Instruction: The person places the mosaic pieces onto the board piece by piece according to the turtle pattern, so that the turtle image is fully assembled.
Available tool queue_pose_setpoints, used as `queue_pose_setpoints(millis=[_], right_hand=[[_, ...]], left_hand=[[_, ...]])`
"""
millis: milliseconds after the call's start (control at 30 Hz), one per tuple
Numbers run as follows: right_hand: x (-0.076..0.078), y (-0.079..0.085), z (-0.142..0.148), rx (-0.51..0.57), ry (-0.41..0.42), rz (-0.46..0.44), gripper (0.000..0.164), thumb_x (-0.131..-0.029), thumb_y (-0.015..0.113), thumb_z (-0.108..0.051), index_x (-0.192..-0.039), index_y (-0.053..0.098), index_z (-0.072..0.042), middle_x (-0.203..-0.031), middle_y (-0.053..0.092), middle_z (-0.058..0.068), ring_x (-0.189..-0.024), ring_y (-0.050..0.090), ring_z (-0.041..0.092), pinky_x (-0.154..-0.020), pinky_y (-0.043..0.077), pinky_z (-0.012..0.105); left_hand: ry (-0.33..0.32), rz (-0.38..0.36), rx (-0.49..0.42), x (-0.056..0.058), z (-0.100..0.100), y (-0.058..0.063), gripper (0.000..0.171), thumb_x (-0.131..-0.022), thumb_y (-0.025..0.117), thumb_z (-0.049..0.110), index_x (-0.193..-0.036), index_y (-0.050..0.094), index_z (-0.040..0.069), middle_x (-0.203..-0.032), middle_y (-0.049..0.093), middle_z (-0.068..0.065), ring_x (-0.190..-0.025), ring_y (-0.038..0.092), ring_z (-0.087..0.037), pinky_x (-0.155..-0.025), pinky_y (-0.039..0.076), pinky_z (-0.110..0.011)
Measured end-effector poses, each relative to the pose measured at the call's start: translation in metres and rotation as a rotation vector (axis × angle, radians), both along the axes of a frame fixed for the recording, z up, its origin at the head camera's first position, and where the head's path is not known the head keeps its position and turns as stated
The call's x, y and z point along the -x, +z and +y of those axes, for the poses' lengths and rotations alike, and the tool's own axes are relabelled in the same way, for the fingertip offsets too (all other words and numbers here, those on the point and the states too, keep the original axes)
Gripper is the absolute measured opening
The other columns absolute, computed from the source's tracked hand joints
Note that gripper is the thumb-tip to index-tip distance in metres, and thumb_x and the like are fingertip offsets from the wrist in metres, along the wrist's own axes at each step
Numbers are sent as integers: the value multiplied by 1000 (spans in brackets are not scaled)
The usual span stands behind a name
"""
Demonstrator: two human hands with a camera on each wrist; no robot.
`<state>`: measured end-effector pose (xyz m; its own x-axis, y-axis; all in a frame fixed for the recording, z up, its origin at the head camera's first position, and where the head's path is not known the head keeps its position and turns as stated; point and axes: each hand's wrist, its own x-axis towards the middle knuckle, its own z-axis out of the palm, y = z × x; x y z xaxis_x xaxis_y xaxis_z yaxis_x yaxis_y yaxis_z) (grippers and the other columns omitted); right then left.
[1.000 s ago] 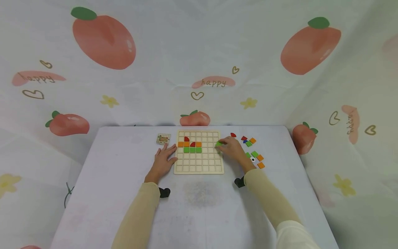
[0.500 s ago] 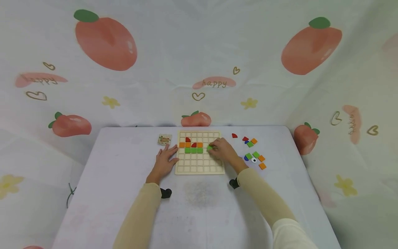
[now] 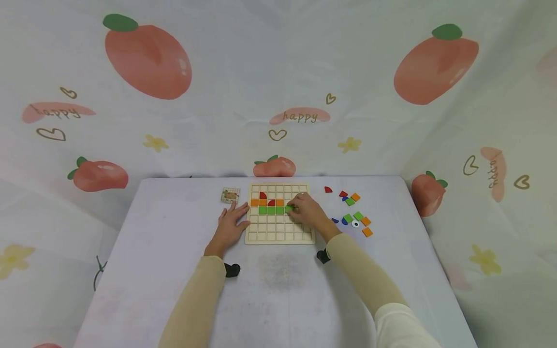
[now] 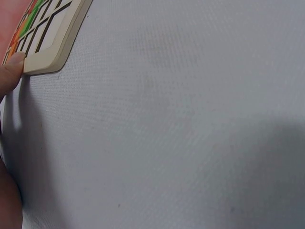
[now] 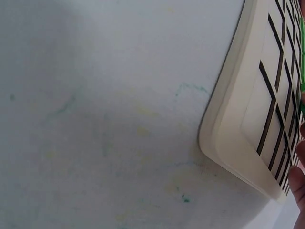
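And the right hand pinches a flat green square tile between its fingers, the pale wooden grid board just beneath them, the left hand touching its edge, fingers outstretched!

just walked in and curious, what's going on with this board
A person's right hand pinches a green tile at the right end of a row of three green squares on the grid board; whether it is seated is hard to tell. The left hand rests at the board's left edge. Red and orange pieces lie just beyond that row, and loose pieces lie to the right of the board.
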<state>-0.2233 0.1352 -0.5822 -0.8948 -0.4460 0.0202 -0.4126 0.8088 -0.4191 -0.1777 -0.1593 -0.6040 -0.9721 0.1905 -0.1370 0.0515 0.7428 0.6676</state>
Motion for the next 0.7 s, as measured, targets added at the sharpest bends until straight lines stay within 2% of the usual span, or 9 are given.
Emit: queue_pose_setpoints(millis=[200,500,600,700], right_hand=[[-2,-3,-1,24,-7,-19,26,-91,78,-27,-113,78,-14,-110,64,3,-105,55,19,-95,55,34],[-3,0,1,-4,-11,-77,36,-92,76,-32,-125,75,-18,-114,61,2,-109,52,20,-98,53,34],[-4,3,3,-43,-11,-59,40,-93,75,-37,-130,72,-20,-121,62,2,-116,53,22,-104,51,37],[-6,4,5,-122,-8,-12,48,-94,71,-44,-138,66,-24,-135,61,2,-128,51,25,-112,46,44]], left_hand=[[-1,-19,-3,-1,1,3,60,-101,63,30,-156,43,16,-167,36,5,-162,9,-27,-132,-1,-53],[-3,-7,-6,-2,1,3,60,-100,64,28,-156,44,15,-166,37,3,-162,10,-29,-131,0,-55],[-5,-5,-11,-1,1,3,60,-100,64,29,-155,44,15,-166,37,3,-162,10,-29,-132,0,-54],[-5,-3,-10,0,0,2,60,-100,64,29,-155,44,15,-166,37,3,-162,10,-29,-132,0,-54]])
